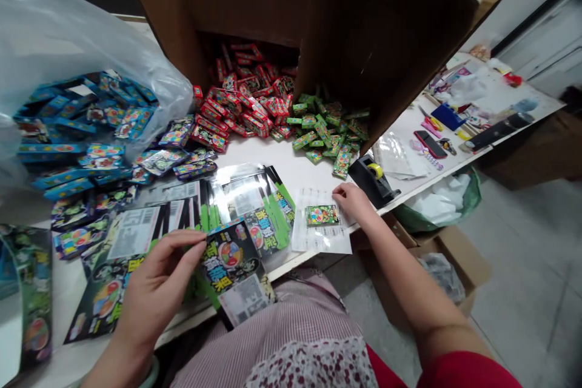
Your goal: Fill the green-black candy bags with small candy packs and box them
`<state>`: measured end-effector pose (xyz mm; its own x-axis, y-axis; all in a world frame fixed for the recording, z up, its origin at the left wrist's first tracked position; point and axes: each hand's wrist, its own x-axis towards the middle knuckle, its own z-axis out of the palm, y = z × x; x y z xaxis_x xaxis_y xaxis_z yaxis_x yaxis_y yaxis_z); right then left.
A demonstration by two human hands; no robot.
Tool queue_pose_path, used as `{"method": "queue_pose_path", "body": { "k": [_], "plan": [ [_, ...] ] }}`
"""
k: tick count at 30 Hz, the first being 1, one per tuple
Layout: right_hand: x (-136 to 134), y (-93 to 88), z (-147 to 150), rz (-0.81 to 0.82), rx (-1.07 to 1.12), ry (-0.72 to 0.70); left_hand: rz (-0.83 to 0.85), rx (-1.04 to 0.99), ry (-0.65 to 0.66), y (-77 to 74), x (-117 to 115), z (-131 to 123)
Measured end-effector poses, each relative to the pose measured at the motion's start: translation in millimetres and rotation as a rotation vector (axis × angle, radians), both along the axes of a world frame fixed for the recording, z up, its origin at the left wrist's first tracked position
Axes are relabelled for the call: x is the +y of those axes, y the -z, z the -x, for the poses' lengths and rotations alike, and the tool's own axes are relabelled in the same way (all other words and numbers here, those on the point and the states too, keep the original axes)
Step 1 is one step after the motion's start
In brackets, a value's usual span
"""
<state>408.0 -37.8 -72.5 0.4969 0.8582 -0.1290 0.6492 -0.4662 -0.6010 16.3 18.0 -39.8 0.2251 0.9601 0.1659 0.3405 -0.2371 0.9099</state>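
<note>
1. Left hand [157, 285]: thumb and fingers pinched together on the upper left edge of a black printed card [231, 254]. The card's lower end extends past the front edge of the counter [248, 151], over the lap. A light edge grip should suffice; squeezing harder would probably crease it.

2. Right hand [357, 203]: fingertips close together at the upper right edge of a translucent label sheet [327, 244]. Whether they grip a label or merely touch the sheet cannot be told. If a label is being lifted, a low, slow peel should limit curling.

3. Small green packet [322, 216]: lying flat on the label sheet, left of the right fingertips. It may serve as a weight, but could slide if the sheet is tugged.

4. Sheet position: its near corner overhangs the counter's edge; drawing it inward would likely steady it.

5. Surroundings: tape dispenser [373, 179] just beyond the right hand, flat printed packaging [268, 227] beside the held card. Both call for clearance at the elbows and wrists.
</note>
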Motion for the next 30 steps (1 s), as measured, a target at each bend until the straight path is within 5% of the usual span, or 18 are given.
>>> {"method": "queue_pose_path", "body": {
  "k": [4,8,13,16,20,30],
  "plan": [
    [-11.5,-2.0,-7.7,0.018,0.144,0.007,-0.013,0.006,0.009,0.6,0.2,-0.2],
    [-17.3,-34.3,-7.8,0.003,0.325,-0.057,-0.045,-0.024,0.051,-1.4,-0.6,-7.3],
    [11.7,-95.8,73.0,-0.135,0.566,-0.587,-0.105,-0.101,0.102,-7.9,-4.6,-23.2],
    [37.1,-116.3,132.8,-0.175,0.533,-0.828,-0.091,-0.137,0.121,-12.3,-8.6,-26.5],
    [64.1,-109.8,172.6,-0.044,0.487,-0.904,-0.076,-0.179,0.139,-16.0,-11.9,-22.8],
    [80.2,-92.7,178.1,0.106,0.520,-0.868,-0.037,-0.192,0.069,-7.8,-7.9,-28.4]
  ]
}}
